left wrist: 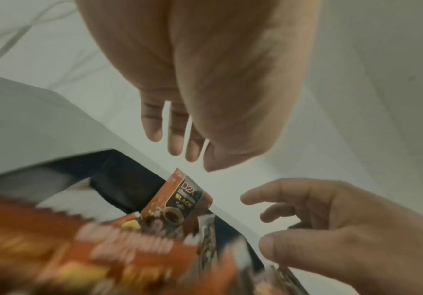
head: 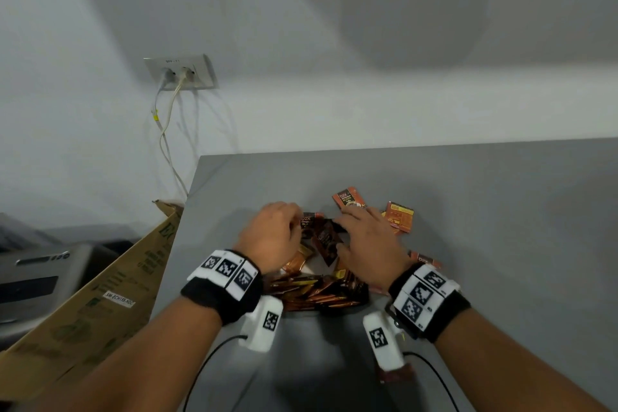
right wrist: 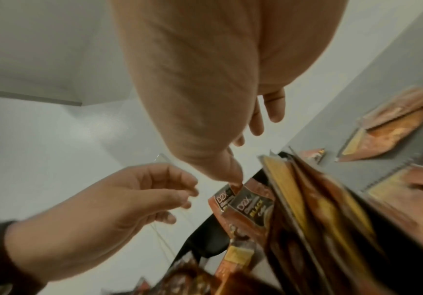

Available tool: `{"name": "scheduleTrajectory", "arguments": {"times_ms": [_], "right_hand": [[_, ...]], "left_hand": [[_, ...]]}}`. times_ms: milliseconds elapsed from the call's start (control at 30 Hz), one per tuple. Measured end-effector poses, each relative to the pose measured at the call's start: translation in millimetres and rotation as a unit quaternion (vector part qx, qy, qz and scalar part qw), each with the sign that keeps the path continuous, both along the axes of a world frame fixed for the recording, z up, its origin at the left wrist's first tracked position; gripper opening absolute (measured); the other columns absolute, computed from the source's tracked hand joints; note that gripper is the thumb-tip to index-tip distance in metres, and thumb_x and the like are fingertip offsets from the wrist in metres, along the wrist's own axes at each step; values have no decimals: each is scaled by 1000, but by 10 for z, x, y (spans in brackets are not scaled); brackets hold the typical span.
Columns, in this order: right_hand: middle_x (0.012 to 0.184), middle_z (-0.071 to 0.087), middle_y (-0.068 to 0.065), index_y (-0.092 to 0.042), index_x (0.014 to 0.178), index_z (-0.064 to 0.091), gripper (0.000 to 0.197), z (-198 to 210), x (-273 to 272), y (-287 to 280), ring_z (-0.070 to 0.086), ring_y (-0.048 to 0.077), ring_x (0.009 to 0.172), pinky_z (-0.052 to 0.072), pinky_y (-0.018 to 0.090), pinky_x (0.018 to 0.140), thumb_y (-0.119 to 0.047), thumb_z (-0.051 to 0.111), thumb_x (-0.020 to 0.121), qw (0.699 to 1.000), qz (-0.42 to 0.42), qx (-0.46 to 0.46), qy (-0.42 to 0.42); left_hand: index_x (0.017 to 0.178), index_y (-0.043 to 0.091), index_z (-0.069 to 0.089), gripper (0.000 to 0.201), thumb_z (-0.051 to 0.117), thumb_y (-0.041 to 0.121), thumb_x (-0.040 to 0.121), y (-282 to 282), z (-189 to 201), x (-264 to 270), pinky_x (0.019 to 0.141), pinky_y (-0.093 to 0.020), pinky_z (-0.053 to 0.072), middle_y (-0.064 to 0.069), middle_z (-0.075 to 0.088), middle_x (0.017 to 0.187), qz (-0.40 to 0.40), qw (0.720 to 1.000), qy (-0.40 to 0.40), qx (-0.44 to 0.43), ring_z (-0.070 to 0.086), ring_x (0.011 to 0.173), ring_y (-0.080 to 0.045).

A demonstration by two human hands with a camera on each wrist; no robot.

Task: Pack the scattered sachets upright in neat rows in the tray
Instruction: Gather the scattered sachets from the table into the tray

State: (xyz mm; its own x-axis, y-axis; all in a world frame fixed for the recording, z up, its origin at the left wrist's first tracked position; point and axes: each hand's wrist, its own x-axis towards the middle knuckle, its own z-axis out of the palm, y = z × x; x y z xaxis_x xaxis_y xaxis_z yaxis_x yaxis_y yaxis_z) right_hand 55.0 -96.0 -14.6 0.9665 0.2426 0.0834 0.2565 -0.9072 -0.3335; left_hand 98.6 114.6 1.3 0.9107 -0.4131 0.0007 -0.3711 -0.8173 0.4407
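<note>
A black tray [head: 364,293] on the grey table holds several orange and black sachets [head: 314,291], some packed on edge at its near side, others leaning loosely. My left hand [head: 296,227] hovers over the tray's far left with relaxed fingers [left wrist: 175,143] and holds nothing. An upright D2X sachet [left wrist: 180,199] stands just below them. My right hand [head: 339,234] is over the tray's far right. Its thumb [right wrist: 230,171] touches the top corner of a leaning sachet [right wrist: 249,207], with the other fingers spread apart from it.
Loose sachets lie on the table beyond and right of the tray [head: 349,199] [head: 399,216] [head: 424,259]. The table's left edge [head: 174,244] drops to a cardboard box [head: 100,311]. Cables hang from a wall socket [head: 182,73] at the back left.
</note>
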Motion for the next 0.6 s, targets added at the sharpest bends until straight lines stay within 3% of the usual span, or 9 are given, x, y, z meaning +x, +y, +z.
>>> {"name": "scheduleTrajectory", "arguments": {"times_ms": [67,133,233,333,400,500,600], "right_hand": [[132,53,1,-24,130,60,48,66,149,53,45,27,126,38,46,111,-18,65,83,999,37,-24,21],[133,49,4,-26,128,63,48,121,254,105,40,29,128,31,49,114,-13,65,83,993,82,-66,45],[141,41,9,-27,130,63,44,156,344,157,33,31,133,28,50,116,-16,67,88,982,116,-131,68],[138,41,10,-24,123,67,33,144,400,146,35,32,128,34,51,111,-20,65,90,980,119,-150,62],[128,48,6,-24,110,71,21,170,420,115,38,30,123,35,51,108,-24,61,91,980,115,-147,63],[106,62,2,-23,93,69,11,244,377,75,45,29,120,30,54,113,-28,60,92,982,106,-122,101],[95,68,-2,-22,96,67,9,260,240,90,57,21,103,36,47,108,-26,59,94,986,98,-89,106]], "left_hand": [[134,23,56,43,59,12,93,-103,-30,161,99,-31,45,3,60,132,10,1000,-3,18,52,122,-18],[141,25,50,57,61,7,88,-198,-70,273,101,-35,47,-2,59,137,0,999,20,48,53,124,-22],[130,32,58,49,60,10,87,-228,-110,376,89,-40,54,-8,64,118,4,995,26,97,64,104,-28],[112,30,67,33,57,11,87,-163,-73,391,85,-36,51,-3,65,106,-9,997,18,69,63,98,-25],[100,27,67,24,57,11,85,-88,-23,362,79,-34,50,3,63,97,-31,998,29,41,62,94,-22],[96,24,65,20,58,10,86,32,59,253,68,-29,48,9,58,89,-66,991,99,68,61,83,-15],[96,31,67,24,57,11,86,157,103,135,69,-34,57,5,67,94,-86,980,161,78,65,79,-13]]}}
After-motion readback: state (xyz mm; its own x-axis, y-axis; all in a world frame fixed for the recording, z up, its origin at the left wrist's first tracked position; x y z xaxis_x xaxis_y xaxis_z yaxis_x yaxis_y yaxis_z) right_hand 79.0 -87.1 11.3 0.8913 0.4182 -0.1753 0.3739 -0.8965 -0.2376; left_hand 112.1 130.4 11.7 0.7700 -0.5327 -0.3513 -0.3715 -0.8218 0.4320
